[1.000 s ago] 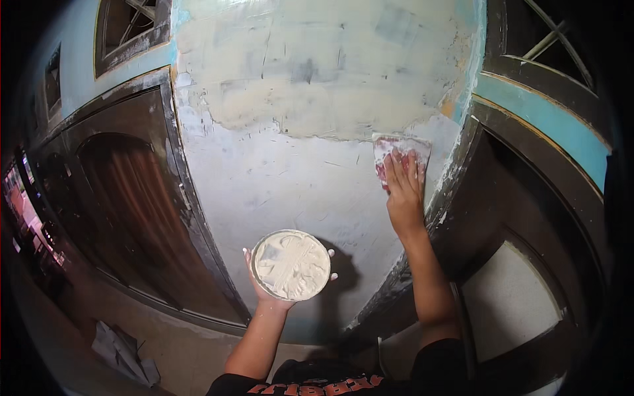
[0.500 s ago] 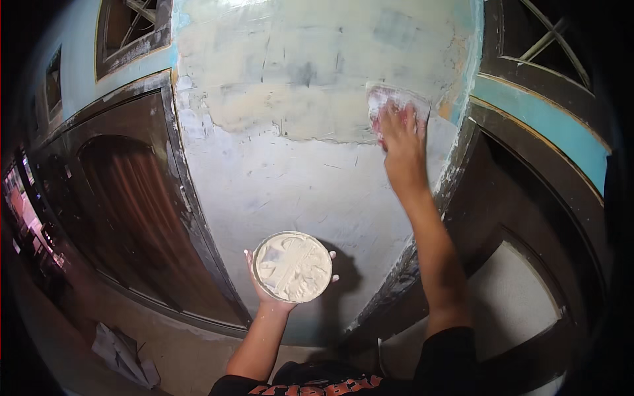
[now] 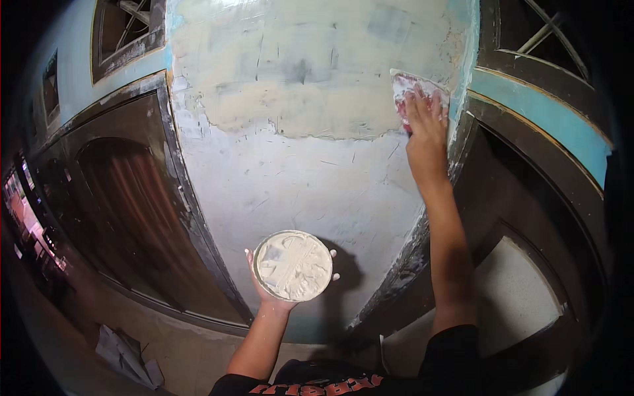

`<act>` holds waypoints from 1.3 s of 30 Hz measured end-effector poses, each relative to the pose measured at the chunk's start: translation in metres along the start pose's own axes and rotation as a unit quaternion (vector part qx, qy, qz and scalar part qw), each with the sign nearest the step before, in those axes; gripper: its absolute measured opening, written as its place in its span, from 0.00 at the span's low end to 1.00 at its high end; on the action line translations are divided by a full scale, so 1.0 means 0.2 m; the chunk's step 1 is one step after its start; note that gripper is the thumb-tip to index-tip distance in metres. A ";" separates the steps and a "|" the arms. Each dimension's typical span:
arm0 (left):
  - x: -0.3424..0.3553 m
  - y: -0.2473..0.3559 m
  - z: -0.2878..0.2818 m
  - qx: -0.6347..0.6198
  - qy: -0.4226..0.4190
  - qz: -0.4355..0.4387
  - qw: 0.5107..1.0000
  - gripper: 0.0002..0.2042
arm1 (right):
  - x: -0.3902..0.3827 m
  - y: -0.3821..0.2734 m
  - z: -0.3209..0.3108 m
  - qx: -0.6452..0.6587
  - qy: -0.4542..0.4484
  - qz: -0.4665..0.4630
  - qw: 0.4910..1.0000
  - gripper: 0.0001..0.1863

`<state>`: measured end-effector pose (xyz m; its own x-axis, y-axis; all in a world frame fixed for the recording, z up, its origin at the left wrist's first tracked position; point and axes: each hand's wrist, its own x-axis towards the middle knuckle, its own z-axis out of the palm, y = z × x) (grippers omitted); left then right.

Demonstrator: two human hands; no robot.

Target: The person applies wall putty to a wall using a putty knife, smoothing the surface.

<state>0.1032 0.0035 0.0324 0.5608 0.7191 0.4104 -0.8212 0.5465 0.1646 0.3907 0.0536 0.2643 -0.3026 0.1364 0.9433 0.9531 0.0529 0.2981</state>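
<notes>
My left hand holds a round tub from below, its fingertips wrapped round the right side. Cream-coloured putty fills the tub, its top scraped smooth on one side and lumpy on the other. Up at the right part of the wall, my right hand presses a putty scraper against the surface. The scraper is red, smeared with white putty, and has a wide edge. The wall is pale grey below and cream above, with a ragged line between the two coats and dark scuffs in the cream part.
Dark wooden doors stand on both sides, the left door and the right door, their frames spattered with white. Crumpled pale sheets lie on the floor at the lower left. Turquoise paint runs above the right door.
My right hand has slid the scraper right and slightly up along the wall, toward the right door frame. My left hand and the tub stay nearly in place.
</notes>
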 end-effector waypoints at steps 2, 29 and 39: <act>0.00 -0.01 -0.02 0.014 0.002 -0.001 1.000 0.54 | -0.10 -0.01 0.05 0.013 -0.028 0.005 1.000 0.31; 0.00 0.02 0.00 -0.009 0.008 0.016 1.000 0.54 | -0.40 -0.35 0.04 0.102 -0.128 -0.007 0.986 0.31; -0.01 0.01 0.00 0.000 -0.005 0.008 1.000 0.54 | 0.07 -0.11 0.05 0.016 -0.025 -0.018 0.999 0.32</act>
<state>0.1011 0.0033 0.0311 0.5467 0.7229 0.4225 -0.8298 0.5353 0.1578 0.3656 0.0647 0.2699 -0.3373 0.1839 0.9233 0.9411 0.0899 0.3259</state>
